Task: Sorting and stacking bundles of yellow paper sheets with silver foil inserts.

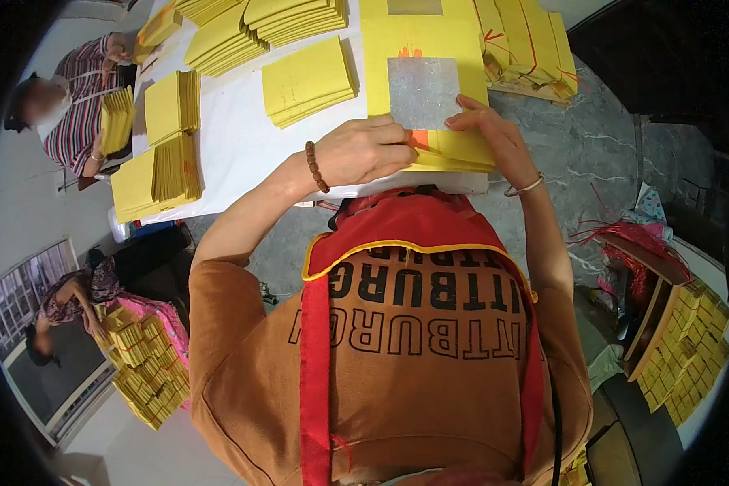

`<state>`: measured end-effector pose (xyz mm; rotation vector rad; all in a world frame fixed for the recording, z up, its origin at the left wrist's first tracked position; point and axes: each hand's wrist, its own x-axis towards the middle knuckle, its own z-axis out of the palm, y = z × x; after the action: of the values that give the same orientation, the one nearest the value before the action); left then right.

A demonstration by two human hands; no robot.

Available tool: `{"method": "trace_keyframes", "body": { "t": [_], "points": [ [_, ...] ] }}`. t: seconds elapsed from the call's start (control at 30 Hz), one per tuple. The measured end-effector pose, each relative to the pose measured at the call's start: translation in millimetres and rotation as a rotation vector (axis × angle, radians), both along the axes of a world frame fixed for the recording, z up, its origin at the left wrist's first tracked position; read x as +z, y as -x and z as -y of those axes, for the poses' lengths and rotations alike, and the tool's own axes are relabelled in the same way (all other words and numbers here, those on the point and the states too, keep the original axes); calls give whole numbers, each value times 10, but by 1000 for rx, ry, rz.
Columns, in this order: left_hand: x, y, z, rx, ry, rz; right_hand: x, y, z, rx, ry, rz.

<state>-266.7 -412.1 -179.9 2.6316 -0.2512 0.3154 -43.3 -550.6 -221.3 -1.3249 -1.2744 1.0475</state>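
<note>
A stack of yellow paper sheets (378, 81) lies at the table's near edge in front of me. On its top sheet is a silver foil square (424, 89) with orange printing at both ends. My left hand (368, 151) is closed, its fingers curled on the near left corner of the stack, over the lower orange print. From the right, my right hand (496, 136) reaches over the stack's edge. Its fingers are apart, with the tips touching the sheet by the foil's lower right corner. Whatever the left fingertips pinch under the sheet's edge is hidden.
On the white table (227, 134) lie a yellow bundle (309, 79) and several others to the left. Tied yellow bundles (526, 40) stand at the right. Two people work at the left, one in a striped shirt (77, 105). Red string (644, 251) hangs over a board at right.
</note>
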Motion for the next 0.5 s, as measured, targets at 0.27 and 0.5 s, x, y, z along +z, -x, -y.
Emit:
{"method": "trace_keyframes", "body": {
  "t": [0.27,0.5],
  "points": [
    [-9,7,69,66,-89,4,46,-17,-4,19,44,-101],
    [-39,20,79,68,-12,7,69,7,0,-14,57,-102]
  ]
}}
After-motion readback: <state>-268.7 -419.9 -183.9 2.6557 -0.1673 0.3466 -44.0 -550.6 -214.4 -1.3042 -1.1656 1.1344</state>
